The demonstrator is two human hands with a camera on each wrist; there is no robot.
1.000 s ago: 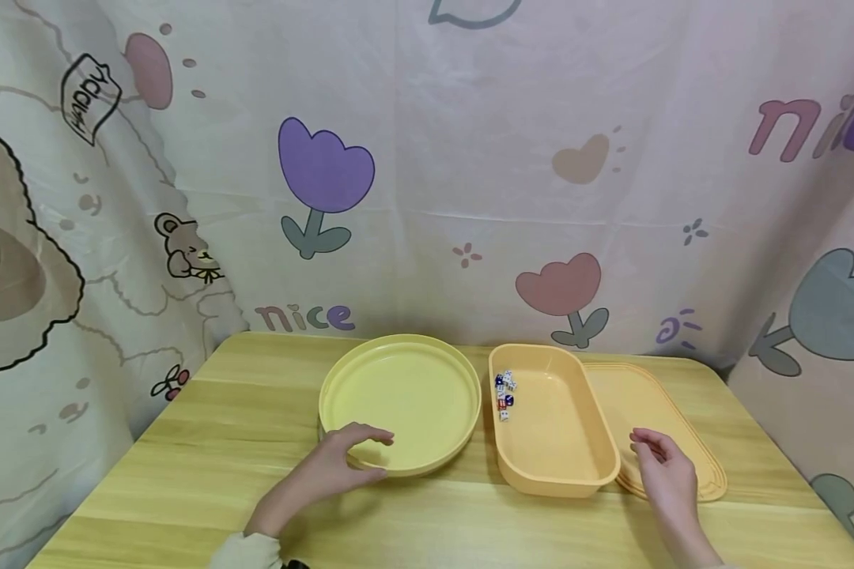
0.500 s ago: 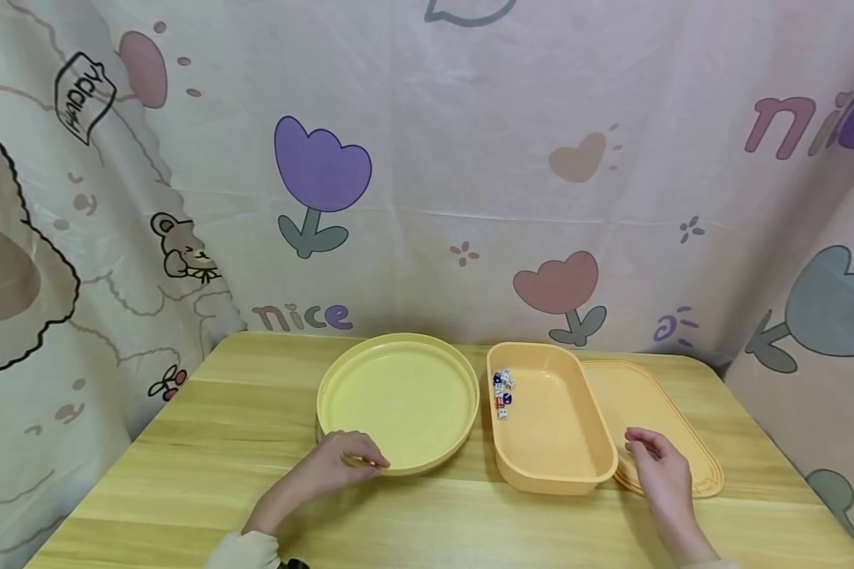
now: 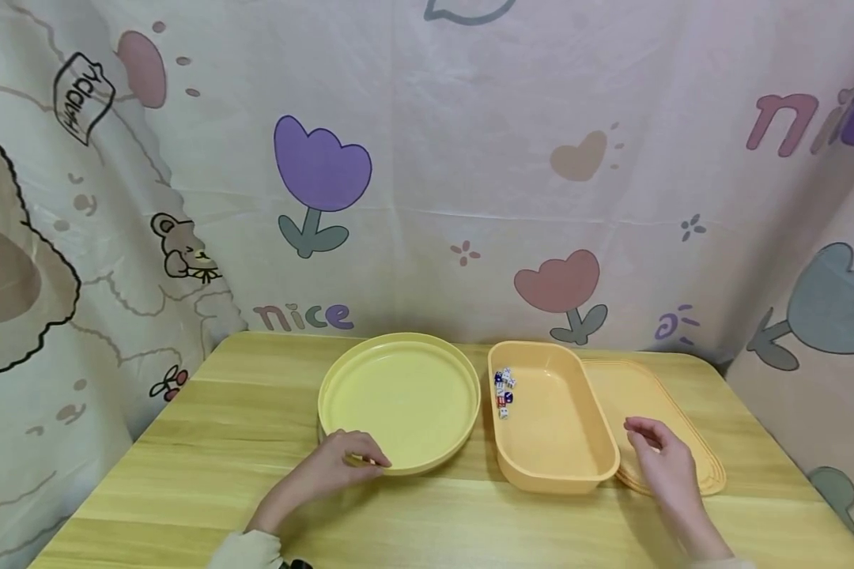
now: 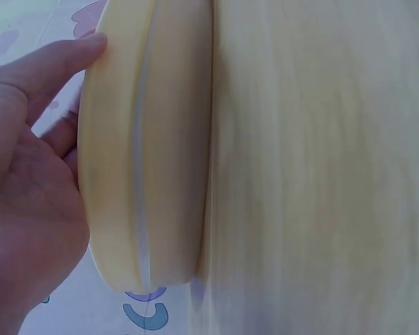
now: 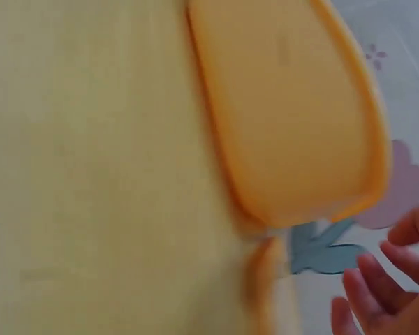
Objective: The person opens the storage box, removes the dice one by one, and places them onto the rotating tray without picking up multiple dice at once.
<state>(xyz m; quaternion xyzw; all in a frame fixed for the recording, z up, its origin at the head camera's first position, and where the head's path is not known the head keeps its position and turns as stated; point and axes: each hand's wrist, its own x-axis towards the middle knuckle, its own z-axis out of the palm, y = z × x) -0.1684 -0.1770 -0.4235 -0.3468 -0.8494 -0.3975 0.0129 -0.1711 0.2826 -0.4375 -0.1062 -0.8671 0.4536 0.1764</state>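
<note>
A round yellow lid with a raised rim lies on a matching round base; a thin pale seam between them shows in the left wrist view. My left hand pinches the near-left part of the lid's rim between thumb and fingers. To the right stands an orange rectangular box, with several small dice in white, blue and red along its left side. Over the flat orange lid to the right of that box hovers my right hand, fingers loosely bent and holding nothing.
The wooden table carries everything. A printed curtain hangs close behind its back edge and along both sides. The round lid and the orange box stand side by side with a narrow gap.
My left thumb and fingers have come together on the rim of the round lid. The right hand has risen slightly over the orange lid. The dice stay put.
</note>
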